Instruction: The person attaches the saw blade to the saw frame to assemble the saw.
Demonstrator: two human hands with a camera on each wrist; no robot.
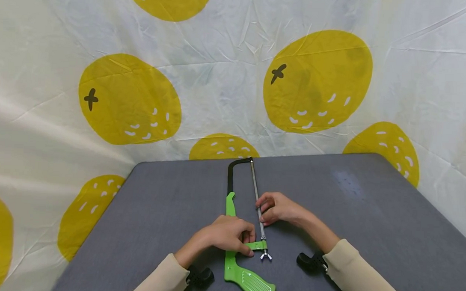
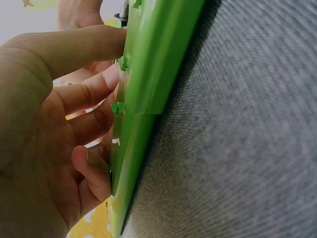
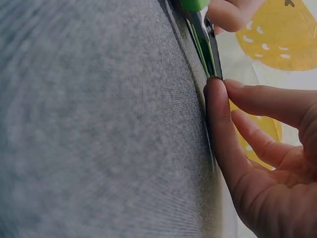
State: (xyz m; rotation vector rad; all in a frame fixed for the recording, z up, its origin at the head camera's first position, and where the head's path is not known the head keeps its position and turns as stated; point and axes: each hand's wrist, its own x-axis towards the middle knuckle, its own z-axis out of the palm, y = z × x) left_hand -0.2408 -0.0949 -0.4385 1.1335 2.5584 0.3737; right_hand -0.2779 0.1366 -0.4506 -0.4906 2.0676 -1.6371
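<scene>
A hacksaw point(image 1: 255, 284) with a green grip and a black front bow lies on the grey surface, its bow pointing away from me. My left hand point(image 1: 231, 232) reaches over the green frame and holds it by the short crosspiece point(image 1: 256, 245). In the left wrist view, the fingers lie along the edge of the green frame point(image 2: 161, 59). A metal wing nut point(image 1: 266, 256) sticks out below the crosspiece. Thumb and fingers of my right hand point(image 1: 282, 209) pinch the thin blade point(image 1: 254, 180) near its lower half; the right wrist view shows the fingertips point(image 3: 216, 87) together there.
The grey table point(image 1: 177, 195) runs back to a white cloth point(image 1: 219, 98) printed with yellow fruit. A black wrist device point(image 1: 310, 263) sits by the right sleeve, and another black device point(image 1: 202, 278) by the left.
</scene>
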